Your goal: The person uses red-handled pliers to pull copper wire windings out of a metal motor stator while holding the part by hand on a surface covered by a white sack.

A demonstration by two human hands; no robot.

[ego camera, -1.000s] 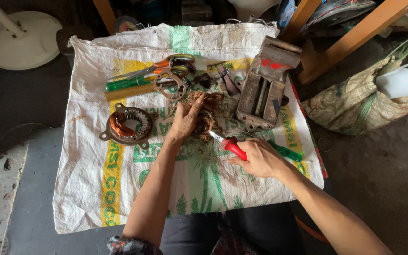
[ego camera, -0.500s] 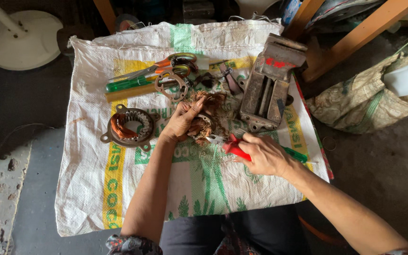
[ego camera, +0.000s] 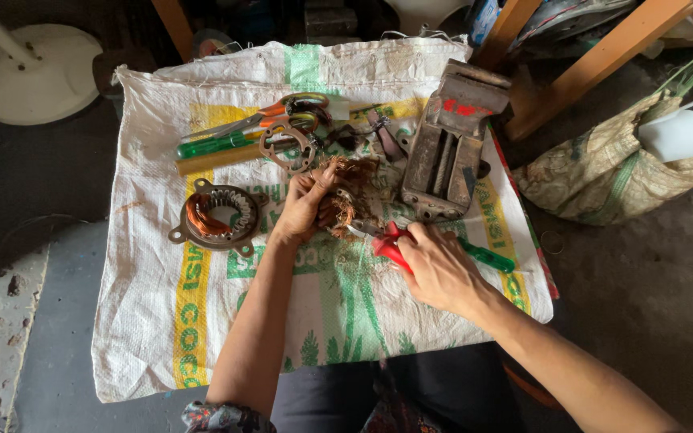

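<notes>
Left hand (ego camera: 305, 204): fingers closed, gripping copper wire tangle (ego camera: 346, 196)
Right hand (ego camera: 435, 265): closed around red-handled cutters (ego camera: 391, 244)
Advice: nip strands close, keep fingertips clear of the blades

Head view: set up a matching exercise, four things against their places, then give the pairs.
Things:
1. red-handled cutters
2. copper wire tangle
3. stator ring
4. metal vise

Places:
A. left of the left hand, lying on the sack
B. in the right hand
C. upper right of the sack
D. gripped by the left hand

Pairs: 1-B, 2-D, 3-A, 4-C
</notes>
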